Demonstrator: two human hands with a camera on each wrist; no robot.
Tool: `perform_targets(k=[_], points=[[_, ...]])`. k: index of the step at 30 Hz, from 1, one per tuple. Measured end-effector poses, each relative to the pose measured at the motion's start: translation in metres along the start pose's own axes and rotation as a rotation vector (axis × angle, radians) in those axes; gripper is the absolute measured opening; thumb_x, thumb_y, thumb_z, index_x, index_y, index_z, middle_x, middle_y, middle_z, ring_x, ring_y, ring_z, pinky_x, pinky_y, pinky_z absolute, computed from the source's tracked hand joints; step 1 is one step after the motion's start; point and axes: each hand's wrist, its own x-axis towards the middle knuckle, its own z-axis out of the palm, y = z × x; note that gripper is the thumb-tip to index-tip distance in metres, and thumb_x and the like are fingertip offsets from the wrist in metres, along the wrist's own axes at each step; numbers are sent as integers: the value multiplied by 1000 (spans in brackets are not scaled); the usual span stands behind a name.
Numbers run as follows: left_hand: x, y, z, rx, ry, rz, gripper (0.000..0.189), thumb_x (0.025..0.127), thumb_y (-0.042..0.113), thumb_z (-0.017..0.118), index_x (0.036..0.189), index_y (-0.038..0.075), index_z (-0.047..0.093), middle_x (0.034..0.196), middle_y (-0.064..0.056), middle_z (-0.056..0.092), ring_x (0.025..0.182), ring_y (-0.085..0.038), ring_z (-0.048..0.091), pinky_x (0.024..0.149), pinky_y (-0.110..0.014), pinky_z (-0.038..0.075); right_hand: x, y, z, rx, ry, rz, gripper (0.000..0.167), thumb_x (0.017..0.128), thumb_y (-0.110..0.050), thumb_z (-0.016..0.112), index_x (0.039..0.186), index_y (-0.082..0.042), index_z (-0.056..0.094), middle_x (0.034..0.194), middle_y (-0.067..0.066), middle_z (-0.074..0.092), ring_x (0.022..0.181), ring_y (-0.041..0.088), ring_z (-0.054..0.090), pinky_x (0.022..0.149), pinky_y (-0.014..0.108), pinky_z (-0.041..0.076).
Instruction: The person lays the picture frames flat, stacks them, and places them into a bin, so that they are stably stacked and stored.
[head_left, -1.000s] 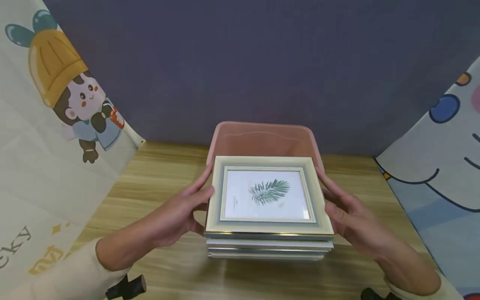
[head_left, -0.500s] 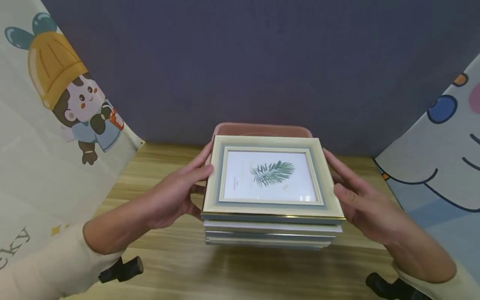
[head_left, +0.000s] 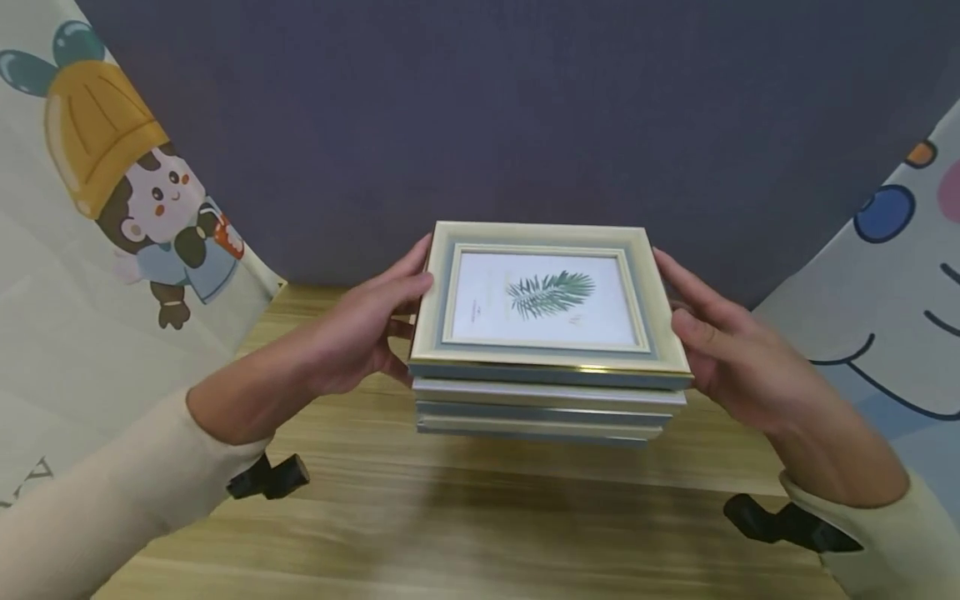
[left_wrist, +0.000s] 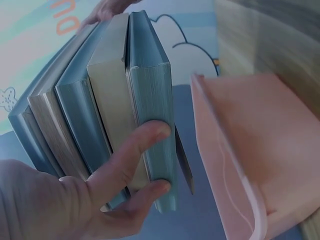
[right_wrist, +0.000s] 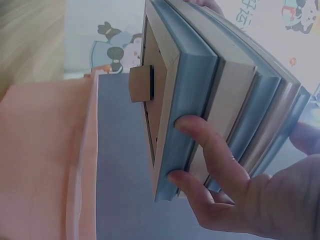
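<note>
A stack of several picture frames (head_left: pixel 547 397), cream and grey-blue, is held up in the air between both hands. The top picture frame (head_left: pixel 547 357) faces up and shows a green fern leaf on white. My left hand (head_left: pixel 366 325) grips the stack's left side, thumb near the top frame's edge and fingers lower down. On the opposite side my right hand (head_left: pixel 738 358) grips it likewise. In the right wrist view, the lowest frame's brown backing (right_wrist: pixel 157 90) shows, with a stand flap sticking out. Below the stack is a pink plastic bin (left_wrist: pixel 270 125), hidden from the head view.
A wood-grain tabletop (head_left: pixel 450 525) lies under everything. Behind it rises a dark blue-grey wall (head_left: pixel 525 108). Cartoon-printed cloths hang at the left (head_left: pixel 45 333) and right (head_left: pixel 840 308). Black camera mounts (head_left: pixel 273 477) stick out from both sleeves.
Both hands have carried the stack of picture frames up and away from me, toward the back wall. In the head view it now covers the pink bin, whose rim showed before.
</note>
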Motion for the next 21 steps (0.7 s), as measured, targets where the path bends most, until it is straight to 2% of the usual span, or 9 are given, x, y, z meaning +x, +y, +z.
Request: perform_targets(k=[6, 12, 14, 21], points=[[16, 5, -6, 1, 4, -7, 60, 110, 38, 30, 157, 57, -4, 148, -26, 36, 112, -39, 51, 72, -49, 60, 12, -2, -9, 16, -6, 11, 66, 111, -20, 38, 164, -37, 4, 170, 5, 9, 124, 21, 65, 86, 41, 62], [29, 11, -12, 24, -7, -16, 59, 111, 40, 29, 156, 58, -5, 149, -24, 38, 119, -42, 51, 72, -50, 60, 22, -2, -14, 55, -30, -12, 65, 111, -18, 37, 164, -37, 4, 163, 2, 28, 112, 19, 69, 77, 36, 61], [35, 13, -14, 33, -5, -27, 60, 110, 41, 29, 156, 58, -6, 149, -24, 39, 119, -41, 51, 71, -49, 60, 26, -2, -16, 65, -28, -17, 65, 111, -17, 37, 164, -37, 4, 161, 1, 33, 113, 18, 68, 79, 36, 61], [53, 17, -20, 6, -17, -51, 60, 110, 42, 28, 155, 60, -7, 162, -22, 26, 134, -43, 45, 76, -55, 58, 39, -1, -22, 96, 19, 3, 65, 111, -17, 37, 164, -36, 6, 150, -1, 49, 106, 14, 68, 75, 35, 60]])
